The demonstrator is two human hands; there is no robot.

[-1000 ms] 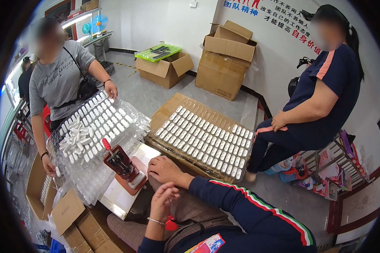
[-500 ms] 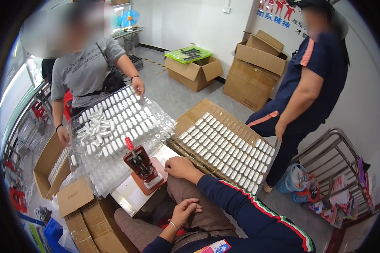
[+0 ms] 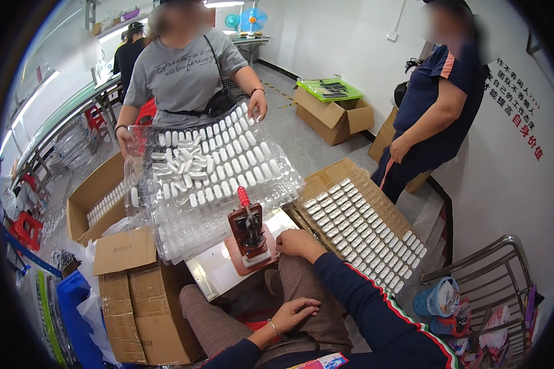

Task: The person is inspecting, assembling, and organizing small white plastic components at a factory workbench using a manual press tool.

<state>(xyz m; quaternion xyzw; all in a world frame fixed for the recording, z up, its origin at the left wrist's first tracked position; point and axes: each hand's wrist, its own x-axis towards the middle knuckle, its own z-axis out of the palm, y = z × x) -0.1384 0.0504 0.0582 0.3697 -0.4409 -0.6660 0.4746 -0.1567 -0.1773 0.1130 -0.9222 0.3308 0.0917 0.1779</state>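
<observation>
My left hand (image 3: 294, 315) lies over my lap, its fingers stretched out and holding nothing. Beside the base of a small red-brown hand press (image 3: 247, 227) with a red grip is my right hand (image 3: 297, 243), fingers curled in at the white bench's edge; whatever they may hold is hidden. A white oblong piece (image 3: 252, 259) sits low in the press. The press stands on the white bench (image 3: 212, 270). Beyond it, a clear plastic tray (image 3: 166, 215) carries rows of white oblong pieces and a loose heap of them; a person in grey grips its far edge with both hands.
Right of the bench, a cardboard box (image 3: 326, 179) bears another tray filled with white pieces (image 3: 363, 230). Taped cartons (image 3: 126, 295) stand close on my left. A second person (image 3: 440, 104) in navy stands at the right. A metal rack (image 3: 486, 270) with blue baskets is at lower right.
My view has swung left, so the scene sits further right. The person in grey has brought a hand up to the tray's left corner. My left hand's fingers have straightened.
</observation>
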